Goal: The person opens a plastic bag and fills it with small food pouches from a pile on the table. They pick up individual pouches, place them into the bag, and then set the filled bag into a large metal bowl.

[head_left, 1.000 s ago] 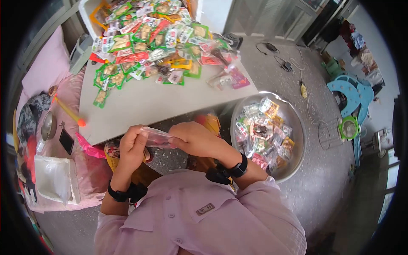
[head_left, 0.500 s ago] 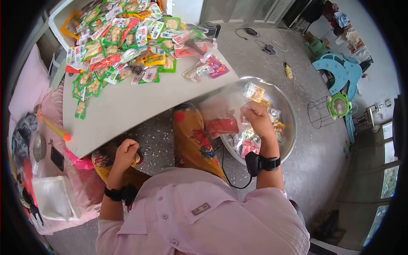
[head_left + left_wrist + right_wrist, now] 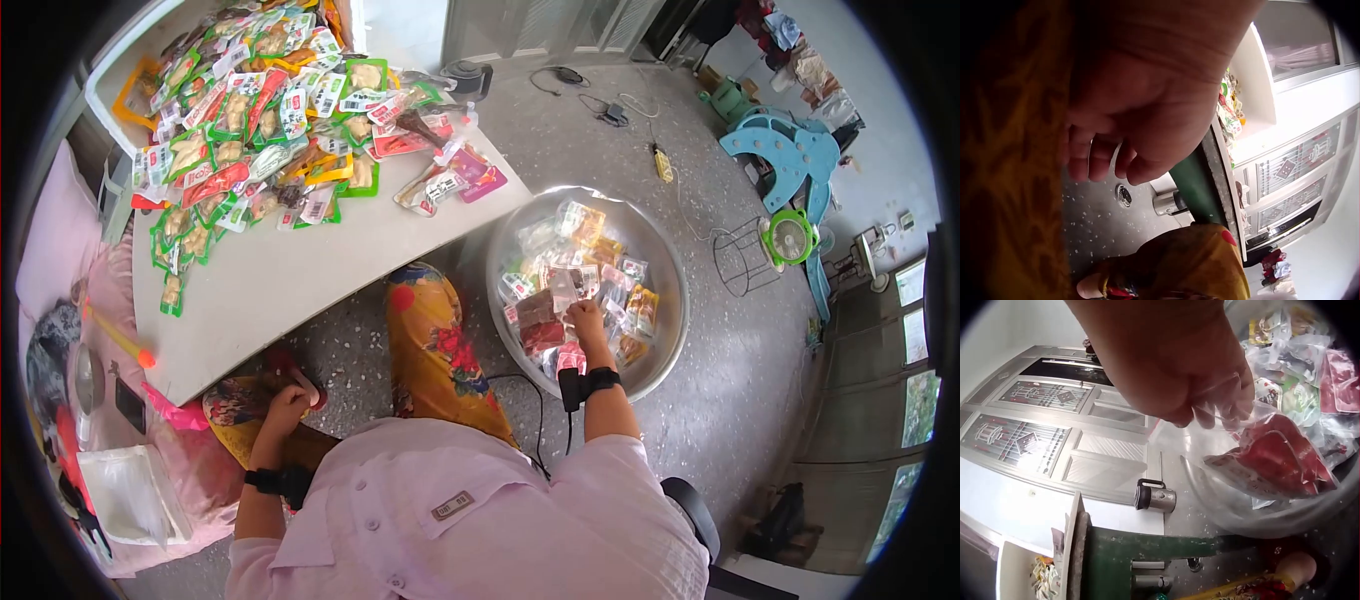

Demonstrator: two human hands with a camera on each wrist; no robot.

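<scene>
My right hand [image 3: 587,320] pinches the gathered clear plastic of a bag [image 3: 1279,456] with a red packet showing inside it. In the head view the bag hangs over the left part of a wide metal basin [image 3: 678,320], overlapping the packets [image 3: 602,250] heaped there. My left hand [image 3: 287,408] hangs by my left thigh with nothing in it; in the left wrist view its fingers [image 3: 1100,164] are loosely curled beside the patterned yellow trousers [image 3: 1191,256].
A pale table [image 3: 310,265] carries a big pile of sealed food packets [image 3: 250,120] at its far side. Left of it a pink-covered seat holds a white foam box [image 3: 130,490] and a phone [image 3: 128,405]. Cables, a green fan [image 3: 790,238] and a blue plastic piece [image 3: 785,155] lie rightward.
The right hand has carried the bag away from the left hand, rightward and over the basin. My left hand has let go of the bag and dropped toward the thigh. The head view has shifted.
</scene>
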